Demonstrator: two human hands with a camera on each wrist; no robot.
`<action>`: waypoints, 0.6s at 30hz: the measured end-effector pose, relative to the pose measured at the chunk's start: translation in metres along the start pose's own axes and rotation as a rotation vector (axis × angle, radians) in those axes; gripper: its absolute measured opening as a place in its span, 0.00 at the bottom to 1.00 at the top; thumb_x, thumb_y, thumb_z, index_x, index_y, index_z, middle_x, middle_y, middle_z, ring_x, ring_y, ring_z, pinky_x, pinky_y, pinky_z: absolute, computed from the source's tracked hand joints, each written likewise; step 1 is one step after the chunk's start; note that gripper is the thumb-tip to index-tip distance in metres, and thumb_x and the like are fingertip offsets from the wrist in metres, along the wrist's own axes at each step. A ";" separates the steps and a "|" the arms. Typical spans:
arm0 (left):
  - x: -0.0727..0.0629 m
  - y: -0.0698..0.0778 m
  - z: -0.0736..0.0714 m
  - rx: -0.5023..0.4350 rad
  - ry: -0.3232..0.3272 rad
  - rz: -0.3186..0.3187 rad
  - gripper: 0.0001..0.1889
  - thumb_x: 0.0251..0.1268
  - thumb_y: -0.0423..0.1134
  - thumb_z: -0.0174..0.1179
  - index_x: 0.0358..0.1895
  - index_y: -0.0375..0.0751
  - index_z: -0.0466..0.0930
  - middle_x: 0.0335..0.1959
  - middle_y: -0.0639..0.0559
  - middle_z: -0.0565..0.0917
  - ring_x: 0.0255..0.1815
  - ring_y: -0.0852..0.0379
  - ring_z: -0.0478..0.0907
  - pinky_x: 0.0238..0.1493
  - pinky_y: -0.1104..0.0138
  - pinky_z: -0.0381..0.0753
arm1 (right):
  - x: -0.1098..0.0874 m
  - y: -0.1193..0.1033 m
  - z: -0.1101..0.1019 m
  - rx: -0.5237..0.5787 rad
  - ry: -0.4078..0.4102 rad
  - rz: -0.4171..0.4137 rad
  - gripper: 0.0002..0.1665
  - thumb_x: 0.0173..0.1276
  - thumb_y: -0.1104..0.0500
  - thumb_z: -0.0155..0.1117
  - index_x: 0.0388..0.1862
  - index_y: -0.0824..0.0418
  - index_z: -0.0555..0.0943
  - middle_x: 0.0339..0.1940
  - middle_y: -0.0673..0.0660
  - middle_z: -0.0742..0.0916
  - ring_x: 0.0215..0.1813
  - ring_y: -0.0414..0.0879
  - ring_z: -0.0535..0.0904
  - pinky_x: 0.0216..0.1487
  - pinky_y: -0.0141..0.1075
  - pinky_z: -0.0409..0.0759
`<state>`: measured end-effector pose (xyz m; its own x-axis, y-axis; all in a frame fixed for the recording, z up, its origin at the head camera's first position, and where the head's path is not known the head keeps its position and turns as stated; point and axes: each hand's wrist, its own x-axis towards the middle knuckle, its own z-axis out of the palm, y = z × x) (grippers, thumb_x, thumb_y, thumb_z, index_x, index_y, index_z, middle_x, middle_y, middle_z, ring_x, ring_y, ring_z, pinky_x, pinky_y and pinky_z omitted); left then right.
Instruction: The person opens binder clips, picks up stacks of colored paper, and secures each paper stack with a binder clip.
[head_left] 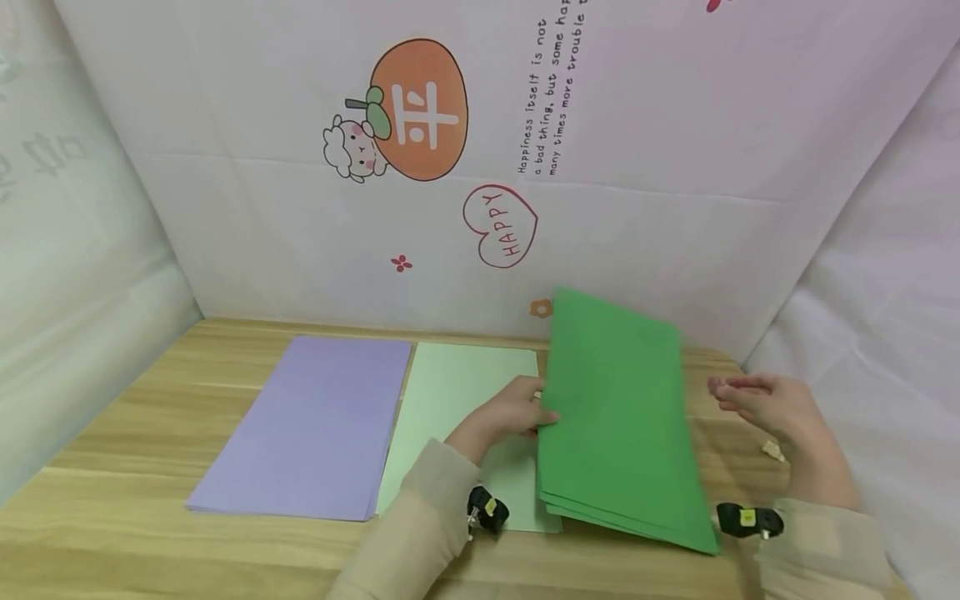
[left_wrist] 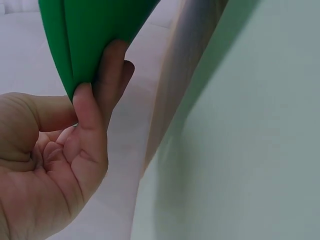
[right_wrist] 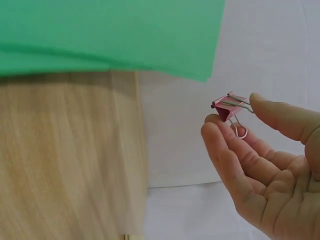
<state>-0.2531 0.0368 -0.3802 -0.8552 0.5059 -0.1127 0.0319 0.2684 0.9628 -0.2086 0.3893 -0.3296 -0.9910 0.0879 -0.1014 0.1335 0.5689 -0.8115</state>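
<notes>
My left hand (head_left: 504, 415) pinches the left edge of several green paper sheets (head_left: 618, 417), thumb on one face and fingers on the other. The sheets are raised and tilted, their lower edges slightly fanned; in the left wrist view the green paper (left_wrist: 95, 40) bends at the grip. To the right of the sheets, my right hand (head_left: 783, 408) holds a pink binder clip (right_wrist: 229, 107) by its wire handles between thumb and fingers. The clip is apart from the paper. Below the left hand lies pale green paper (head_left: 457, 400), partly hidden by the arm and green sheets.
Lilac paper sheets (head_left: 315, 425) lie on the wooden table (head_left: 135, 467) at the left, beside the pale green paper. A small beige object (head_left: 772, 451) sits near my right wrist. White printed cloth (head_left: 262, 233) hangs behind the table and along both sides.
</notes>
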 end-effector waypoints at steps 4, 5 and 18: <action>-0.006 0.000 -0.007 -0.021 0.005 0.013 0.20 0.68 0.27 0.59 0.62 0.37 0.76 0.44 0.38 0.88 0.38 0.48 0.88 0.37 0.61 0.87 | 0.000 -0.002 0.001 0.028 0.017 -0.034 0.45 0.73 0.47 0.62 0.70 0.81 0.59 0.34 0.28 0.84 0.39 0.25 0.82 0.41 0.19 0.81; -0.009 0.001 -0.010 -0.020 0.006 0.018 0.20 0.68 0.27 0.59 0.63 0.36 0.76 0.44 0.38 0.88 0.38 0.47 0.88 0.37 0.61 0.88 | -0.001 -0.003 0.001 0.031 0.024 -0.048 0.44 0.73 0.47 0.62 0.70 0.81 0.60 0.34 0.27 0.84 0.38 0.25 0.82 0.41 0.19 0.80; -0.030 0.018 -0.040 -0.013 0.034 0.064 0.22 0.71 0.27 0.57 0.67 0.39 0.72 0.46 0.35 0.88 0.39 0.46 0.89 0.37 0.60 0.88 | -0.011 -0.030 0.007 0.326 0.086 -0.197 0.15 0.71 0.58 0.65 0.53 0.58 0.74 0.36 0.34 0.89 0.37 0.31 0.86 0.41 0.19 0.81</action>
<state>-0.2478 -0.0058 -0.3494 -0.8687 0.4936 -0.0427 0.0803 0.2253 0.9710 -0.2018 0.3658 -0.3085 -0.9906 0.0792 0.1119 -0.0841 0.2935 -0.9522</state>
